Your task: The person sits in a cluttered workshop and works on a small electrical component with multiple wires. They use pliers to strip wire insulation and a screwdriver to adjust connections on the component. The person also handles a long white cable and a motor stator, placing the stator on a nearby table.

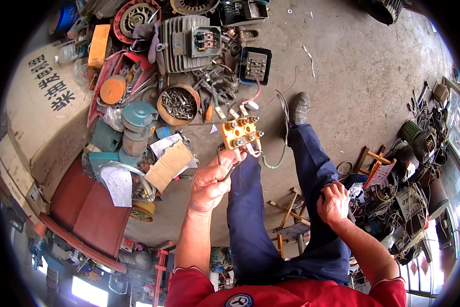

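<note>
My left hand (209, 187) is raised in front of me, its fingers closed at the lower edge of a yellow terminal block (237, 134). Metal studs with nuts stand out of the block in two rows, and wires with pale sleeves run from it. A thin dark metal piece (231, 172) shows at the same fingers; its kind is unclear. A green wire (277, 165) loops off to the right. My right hand (334, 202) lies on my right knee, fingers loosely bent over the trouser cloth, holding nothing that I can see.
A grey finned motor (178, 43) with an uncovered connection box stands at the far left. Nearby are a bowl of bolts (178, 104), a black terminal box (254, 66), a blue-green motor (138, 123) and a piece of cardboard (169, 166). Small wooden stools (293, 212) and heaped motor parts are at right.
</note>
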The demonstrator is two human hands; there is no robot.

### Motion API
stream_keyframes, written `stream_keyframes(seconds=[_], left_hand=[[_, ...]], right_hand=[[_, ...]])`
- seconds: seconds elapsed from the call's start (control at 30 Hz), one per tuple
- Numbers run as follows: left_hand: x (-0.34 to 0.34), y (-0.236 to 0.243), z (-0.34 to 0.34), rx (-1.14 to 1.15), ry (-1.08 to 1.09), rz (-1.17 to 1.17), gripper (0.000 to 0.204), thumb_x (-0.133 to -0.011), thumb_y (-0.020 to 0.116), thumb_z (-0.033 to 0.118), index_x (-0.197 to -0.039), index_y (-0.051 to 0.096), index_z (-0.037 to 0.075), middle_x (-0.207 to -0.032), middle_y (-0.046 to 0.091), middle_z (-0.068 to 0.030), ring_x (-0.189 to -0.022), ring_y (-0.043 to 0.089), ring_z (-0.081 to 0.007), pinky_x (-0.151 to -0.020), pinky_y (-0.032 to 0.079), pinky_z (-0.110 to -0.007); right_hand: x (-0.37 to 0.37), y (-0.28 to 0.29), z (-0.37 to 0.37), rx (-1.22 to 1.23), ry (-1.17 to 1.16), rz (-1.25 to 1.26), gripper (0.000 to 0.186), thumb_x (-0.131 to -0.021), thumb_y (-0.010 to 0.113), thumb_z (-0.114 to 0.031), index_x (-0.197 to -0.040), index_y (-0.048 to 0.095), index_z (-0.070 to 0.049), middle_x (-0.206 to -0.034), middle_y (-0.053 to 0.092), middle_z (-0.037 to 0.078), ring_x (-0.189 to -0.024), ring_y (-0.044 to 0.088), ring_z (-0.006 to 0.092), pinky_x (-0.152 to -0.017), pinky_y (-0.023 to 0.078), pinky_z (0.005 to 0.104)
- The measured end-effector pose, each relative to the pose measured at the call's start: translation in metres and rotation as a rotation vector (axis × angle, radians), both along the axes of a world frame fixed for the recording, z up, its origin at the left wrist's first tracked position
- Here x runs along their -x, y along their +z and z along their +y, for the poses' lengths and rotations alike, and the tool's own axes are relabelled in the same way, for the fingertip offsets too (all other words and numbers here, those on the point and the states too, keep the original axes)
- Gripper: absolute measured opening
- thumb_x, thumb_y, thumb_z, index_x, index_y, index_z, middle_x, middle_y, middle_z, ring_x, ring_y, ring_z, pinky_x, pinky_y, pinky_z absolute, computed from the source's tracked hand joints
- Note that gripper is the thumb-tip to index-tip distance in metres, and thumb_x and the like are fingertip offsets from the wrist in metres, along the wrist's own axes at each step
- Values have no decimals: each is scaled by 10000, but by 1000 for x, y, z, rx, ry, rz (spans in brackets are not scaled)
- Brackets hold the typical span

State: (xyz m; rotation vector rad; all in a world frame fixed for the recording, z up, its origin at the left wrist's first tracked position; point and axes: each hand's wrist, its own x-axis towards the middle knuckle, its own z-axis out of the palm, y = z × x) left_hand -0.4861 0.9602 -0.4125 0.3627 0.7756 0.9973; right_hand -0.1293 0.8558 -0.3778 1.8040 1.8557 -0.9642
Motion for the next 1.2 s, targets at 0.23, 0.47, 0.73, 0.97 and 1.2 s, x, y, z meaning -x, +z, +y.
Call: stream_keyframes(seconds=[0.23,0.47,0.73,0.97,1.2], left_hand=[[12,3,-2,77,74,-77,200,-775,573,203,-655,617,48,-1481,399,-249,-1433,269,-421,-1125,255,-571],[25,5,-8,85,106,-60,194,-776,578,222,-648,602,78,-1474,413,-239,-1427,289,-405,-1123,260,-561],[61,-71,-57,734,456,427,444,-939,511,320,-1345,474,143,-1486,407,-146,-1221,534,-344,-1042,391,-464],[-43,-58,-92,881,186,324,200,-857,588,252,-958,633,85,-779,648,-59,-632,591,-133,-605,509,-265],[-208,21,-138,1003,-75,-82,455,-967,558,336,-1330,522,64,-1261,599,-95,-1071,612,-195,-842,515,-329]], right_hand=[[-1,-3,-3,4,3,3,193,-696,648,-138,-877,660,-71,-1021,628,93,-1141,524,314,-951,402,458],[-2,-2,-3,-11,12,13,199,-698,648,-138,-884,663,-70,-1017,633,100,-1132,534,321,-955,401,460],[-2,-1,-3,-1,35,3,205,-702,644,-148,-890,661,-67,-1011,627,115,-1128,532,325,-953,400,461],[-2,-3,-9,-76,57,4,165,-658,648,-113,-814,625,-68,-918,618,127,-1006,561,341,-874,441,461],[-2,-6,-18,166,-60,-137,230,-761,648,-219,-940,685,-79,-1066,656,137,-1107,542,338,-934,424,471]])
